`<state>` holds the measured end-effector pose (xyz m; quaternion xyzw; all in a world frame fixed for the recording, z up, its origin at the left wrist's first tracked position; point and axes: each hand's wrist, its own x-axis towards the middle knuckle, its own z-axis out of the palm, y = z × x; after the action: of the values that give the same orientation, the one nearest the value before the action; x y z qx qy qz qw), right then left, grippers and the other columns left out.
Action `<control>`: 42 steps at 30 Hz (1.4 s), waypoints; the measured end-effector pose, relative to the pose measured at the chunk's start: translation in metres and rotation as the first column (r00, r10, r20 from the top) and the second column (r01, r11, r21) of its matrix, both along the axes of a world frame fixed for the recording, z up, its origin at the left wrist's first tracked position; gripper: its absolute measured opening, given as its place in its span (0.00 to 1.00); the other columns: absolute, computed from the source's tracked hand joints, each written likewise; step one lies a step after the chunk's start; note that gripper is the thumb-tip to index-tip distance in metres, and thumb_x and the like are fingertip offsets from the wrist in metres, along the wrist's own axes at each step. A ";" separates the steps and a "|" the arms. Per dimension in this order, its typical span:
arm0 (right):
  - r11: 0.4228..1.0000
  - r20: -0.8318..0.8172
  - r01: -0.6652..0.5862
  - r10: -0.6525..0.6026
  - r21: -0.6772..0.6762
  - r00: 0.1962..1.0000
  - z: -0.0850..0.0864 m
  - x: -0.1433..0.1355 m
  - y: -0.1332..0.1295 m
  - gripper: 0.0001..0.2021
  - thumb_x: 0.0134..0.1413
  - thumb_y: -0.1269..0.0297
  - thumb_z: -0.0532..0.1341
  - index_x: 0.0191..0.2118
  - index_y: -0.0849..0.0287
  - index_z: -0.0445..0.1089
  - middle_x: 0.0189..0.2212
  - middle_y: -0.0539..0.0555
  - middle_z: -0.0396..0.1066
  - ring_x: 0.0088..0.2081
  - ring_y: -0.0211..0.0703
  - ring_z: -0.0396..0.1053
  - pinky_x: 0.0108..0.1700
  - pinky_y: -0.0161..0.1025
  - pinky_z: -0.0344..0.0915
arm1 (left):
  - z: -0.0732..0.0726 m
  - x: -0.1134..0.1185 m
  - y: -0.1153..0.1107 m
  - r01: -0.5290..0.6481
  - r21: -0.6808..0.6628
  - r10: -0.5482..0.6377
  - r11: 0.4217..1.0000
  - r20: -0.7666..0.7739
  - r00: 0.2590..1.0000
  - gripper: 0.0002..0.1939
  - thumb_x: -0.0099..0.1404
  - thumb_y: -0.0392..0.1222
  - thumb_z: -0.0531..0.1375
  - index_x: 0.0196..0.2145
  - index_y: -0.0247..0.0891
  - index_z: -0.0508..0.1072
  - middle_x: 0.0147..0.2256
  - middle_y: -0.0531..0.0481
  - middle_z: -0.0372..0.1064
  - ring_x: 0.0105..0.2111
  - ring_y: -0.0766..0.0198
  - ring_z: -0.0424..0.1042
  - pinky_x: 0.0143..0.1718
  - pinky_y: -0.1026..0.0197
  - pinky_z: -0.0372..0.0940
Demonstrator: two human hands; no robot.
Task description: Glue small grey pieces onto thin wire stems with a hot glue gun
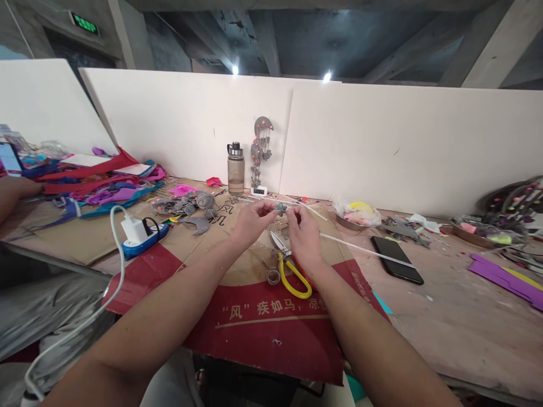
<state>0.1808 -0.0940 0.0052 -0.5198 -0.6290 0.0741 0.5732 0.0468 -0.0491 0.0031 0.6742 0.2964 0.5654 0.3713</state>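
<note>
Between my two hands is a small grey and teal star-shaped piece [280,210], held up over the cardboard. The thumb and fingers of my left hand [253,221] are pinched on its left side. My right hand [304,233] pinches at its right side, its fingertips partly hiding one another. Scissors [292,275] with yellow handles lie below the hands, partly covered by my right wrist. A small coil of grey cord [273,276] rests left of the scissors. A thin white strip [360,246] runs out to the right from beside my right hand.
Red and brown cardboard [271,339] covers the table under my arms. A bottle [236,172], a hanging moon ornament [263,125] and a small clock [258,191] stand at the back. A blue power strip [146,240] sits left, a phone [396,260] right. Another person's arm [17,192] shows far left.
</note>
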 end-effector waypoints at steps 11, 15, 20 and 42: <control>0.999 0.111 0.041 -0.042 0.009 0.993 -0.001 0.003 0.002 0.13 0.62 0.60 0.50 0.26 0.57 0.60 0.24 0.48 0.62 0.29 0.39 0.58 0.34 0.36 0.53 | 0.001 0.001 -0.003 0.145 -0.086 -0.145 0.986 0.003 0.989 0.11 0.53 0.43 0.65 0.30 0.35 0.70 0.26 0.51 0.71 0.25 0.68 0.71 0.31 0.63 0.67; 0.999 0.115 0.042 -0.042 0.010 0.993 -0.002 0.006 0.003 0.13 0.62 0.60 0.50 0.27 0.57 0.61 0.23 0.48 0.62 0.28 0.39 0.58 0.33 0.36 0.52 | 0.004 0.001 -0.007 0.193 -0.099 -0.194 0.976 0.001 0.981 0.12 0.53 0.43 0.65 0.32 0.34 0.71 0.28 0.49 0.72 0.27 0.66 0.73 0.33 0.62 0.69; 0.999 0.143 0.051 -0.052 0.009 0.988 -0.001 0.006 0.004 0.13 0.62 0.61 0.50 0.26 0.57 0.61 0.23 0.48 0.61 0.27 0.39 0.57 0.32 0.36 0.51 | 0.004 0.001 -0.008 0.189 -0.116 -0.193 0.975 -0.022 0.981 0.12 0.54 0.43 0.65 0.32 0.32 0.70 0.28 0.49 0.73 0.26 0.65 0.74 0.32 0.60 0.71; 1.000 0.160 -0.023 0.025 -0.016 0.987 -0.001 0.002 -0.002 0.10 0.60 0.58 0.52 0.30 0.56 0.60 0.26 0.49 0.65 0.28 0.38 0.59 0.33 0.36 0.54 | 0.009 0.001 -0.009 0.022 -0.244 -0.034 0.970 -0.046 0.998 0.01 0.53 0.33 0.60 0.25 0.33 0.69 0.21 0.52 0.72 0.23 0.65 0.75 0.30 0.60 0.73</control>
<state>0.1832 -0.0960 0.0040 -0.5205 -0.6787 0.0435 0.5164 0.0475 -0.0578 0.0116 0.6415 0.3630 0.5027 0.4517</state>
